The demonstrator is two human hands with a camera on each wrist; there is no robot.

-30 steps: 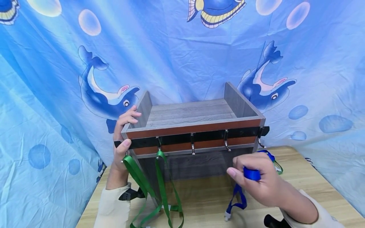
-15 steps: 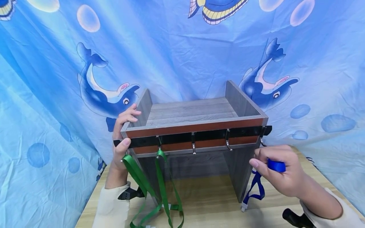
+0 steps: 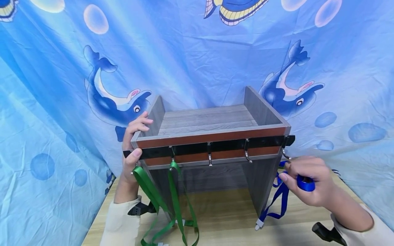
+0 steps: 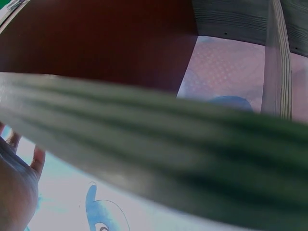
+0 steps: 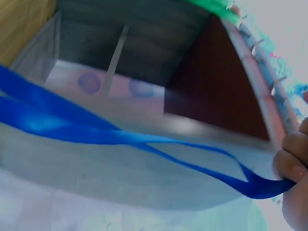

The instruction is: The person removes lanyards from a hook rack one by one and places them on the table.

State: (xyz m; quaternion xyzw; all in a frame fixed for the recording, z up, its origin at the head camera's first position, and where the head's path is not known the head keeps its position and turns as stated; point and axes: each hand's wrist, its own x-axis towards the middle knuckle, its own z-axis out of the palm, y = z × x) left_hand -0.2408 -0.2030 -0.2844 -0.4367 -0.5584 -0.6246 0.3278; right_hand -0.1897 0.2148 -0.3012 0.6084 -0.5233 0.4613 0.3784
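A small grey wooden shelf (image 3: 206, 118) has a black hook rail (image 3: 227, 145) across its front. My left hand (image 3: 130, 153) grips the shelf's left front corner, thumb on the rail's end and fingers on the side panel. With curled fingers, my right hand (image 3: 311, 179) holds a blue lanyard (image 3: 280, 201), just below the rightmost hook (image 3: 285, 152). The lanyard's white clip (image 3: 259, 224) dangles low; in the right wrist view its blue strap (image 5: 62, 125) stretches from the fist past the shelf side. Green lanyards (image 3: 147, 186) hang from the two leftmost hooks.
The shelf stands on a light wooden table (image 3: 221, 212). Two hooks in the middle of the rail, one of them a bare hook (image 3: 210, 159), carry nothing. Behind hangs a blue curtain (image 3: 191, 68) printed with dolphins.
My right hand has moved right with the blue lanyard, from below the rail's fourth hook to beside the rightmost one. My left hand stays on the shelf corner.
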